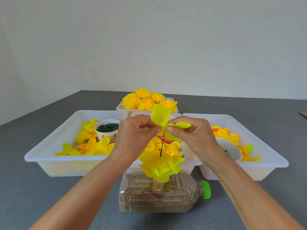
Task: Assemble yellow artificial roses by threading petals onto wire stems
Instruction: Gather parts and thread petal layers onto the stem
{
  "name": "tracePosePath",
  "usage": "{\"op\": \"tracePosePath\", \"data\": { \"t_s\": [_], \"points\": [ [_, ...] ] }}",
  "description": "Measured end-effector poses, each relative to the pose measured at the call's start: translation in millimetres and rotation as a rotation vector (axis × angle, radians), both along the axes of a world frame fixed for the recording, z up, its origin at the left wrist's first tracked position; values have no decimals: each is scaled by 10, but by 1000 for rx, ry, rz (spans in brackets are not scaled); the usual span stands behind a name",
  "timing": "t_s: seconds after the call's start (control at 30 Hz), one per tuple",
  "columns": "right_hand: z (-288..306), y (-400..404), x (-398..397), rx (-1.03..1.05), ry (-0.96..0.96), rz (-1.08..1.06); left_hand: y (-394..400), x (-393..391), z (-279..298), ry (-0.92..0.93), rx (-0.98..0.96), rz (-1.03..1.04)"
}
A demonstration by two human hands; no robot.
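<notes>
Your hands (163, 130) pinch a petal (160, 116) at the stem (162, 143) tip; miss its hole and it may tear.

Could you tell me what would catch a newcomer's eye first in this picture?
Most striking are the left hand and right hand at centre, pinching a yellow petal piece at the top of a dark wire stem, with stacked petals lower on it. Behind them, finished yellow roses fill the far tray. In front lies a green-capped bottle on its side.
</notes>
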State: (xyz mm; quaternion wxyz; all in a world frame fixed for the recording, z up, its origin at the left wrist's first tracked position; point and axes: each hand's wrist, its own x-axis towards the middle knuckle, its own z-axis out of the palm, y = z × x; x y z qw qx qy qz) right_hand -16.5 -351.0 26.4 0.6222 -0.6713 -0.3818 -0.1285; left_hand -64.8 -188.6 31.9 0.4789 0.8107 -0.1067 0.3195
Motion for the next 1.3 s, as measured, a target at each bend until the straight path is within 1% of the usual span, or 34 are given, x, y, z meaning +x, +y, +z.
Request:
{"op": "tracePosePath", "data": {
  "t_s": [0.27,0.47,0.8,1.17,1.3],
  "points": [
    [-22,7,-40,-86,-74,-53,24,-47,-46,10,13,9],
    [-38,-14,-69,-76,-85,-61,5,-77,-48,-25,48,-4],
    [-74,-1,-92,-83,-237,-131,-2,-101,-58,8,-59,-114],
    [-138,14,-74,-54,-192,-128,-1,-53,-81,-8,-54,-126],
    [-130,10,-66,-70,-228,-133,6,-51,-80,-11,-59,-130]
  ]
}}
